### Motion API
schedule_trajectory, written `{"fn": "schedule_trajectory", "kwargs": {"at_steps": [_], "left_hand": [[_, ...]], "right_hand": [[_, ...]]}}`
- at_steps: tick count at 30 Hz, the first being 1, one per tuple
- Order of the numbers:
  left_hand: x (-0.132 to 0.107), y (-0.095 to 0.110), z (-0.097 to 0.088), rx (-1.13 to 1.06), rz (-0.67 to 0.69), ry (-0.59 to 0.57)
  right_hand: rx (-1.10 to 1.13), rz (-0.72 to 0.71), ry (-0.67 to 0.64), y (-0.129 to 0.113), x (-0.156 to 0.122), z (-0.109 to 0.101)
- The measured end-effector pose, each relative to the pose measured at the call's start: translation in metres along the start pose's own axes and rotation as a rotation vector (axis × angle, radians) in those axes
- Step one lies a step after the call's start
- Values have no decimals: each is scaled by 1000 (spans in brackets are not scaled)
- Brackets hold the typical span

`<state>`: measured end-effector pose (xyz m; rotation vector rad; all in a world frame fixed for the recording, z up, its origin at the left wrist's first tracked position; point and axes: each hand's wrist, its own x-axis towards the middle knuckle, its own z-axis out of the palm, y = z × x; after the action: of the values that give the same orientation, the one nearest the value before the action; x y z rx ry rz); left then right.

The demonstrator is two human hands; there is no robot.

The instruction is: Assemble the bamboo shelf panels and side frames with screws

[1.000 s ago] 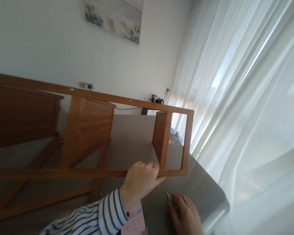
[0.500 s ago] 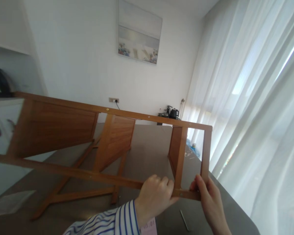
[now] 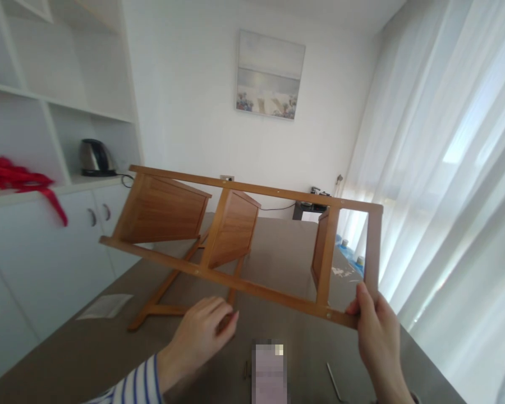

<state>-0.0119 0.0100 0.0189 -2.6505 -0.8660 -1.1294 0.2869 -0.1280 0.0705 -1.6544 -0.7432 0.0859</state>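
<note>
A brown wooden folding shelf rack (image 3: 269, 289) lies tilted on its side across the table, its slatted panels (image 3: 233, 227) standing between two long rails. My right hand (image 3: 376, 325) is closed around the near right corner of the frame, thumb on the end crossbar. My left hand (image 3: 202, 331) is closed at the lower end of the rack's leg frame (image 3: 164, 310); brown wood shows between its thumb and fingers. An L-shaped hex key (image 3: 333, 381) lies on the table near my right hand. Between the hands lies a phone (image 3: 269, 373), its screen blurred out.
Small screw-like pieces (image 3: 246, 369) lie beside the phone on the grey-brown table (image 3: 294, 331). A flat white packet (image 3: 105, 306) is at the left, with bottles (image 3: 351, 255) by the curtain. A kettle (image 3: 96, 157) and red cloth (image 3: 12, 174) sit on the cabinet.
My left hand has let go of the near long rail and moved left to the leg frame's end. My right hand stays on the corner. The view has swung left, showing more of the cabinet.
</note>
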Motion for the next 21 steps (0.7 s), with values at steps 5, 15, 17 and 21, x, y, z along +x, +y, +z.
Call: {"fn": "schedule_trajectory", "kwargs": {"at_steps": [5, 15, 17, 21], "left_hand": [[6, -75, 13, -66, -548, -8], [99, -81, 20, -448, -469, 410], [113, -79, 15, -444, -435, 441], [133, -74, 1, -426, -415, 457]], "right_hand": [[114, -19, 19, -20, 13, 5], [383, 7, 12, -61, 47, 11], [447, 16, 7, -68, 60, 8], [544, 121, -65, -84, 90, -8]]}}
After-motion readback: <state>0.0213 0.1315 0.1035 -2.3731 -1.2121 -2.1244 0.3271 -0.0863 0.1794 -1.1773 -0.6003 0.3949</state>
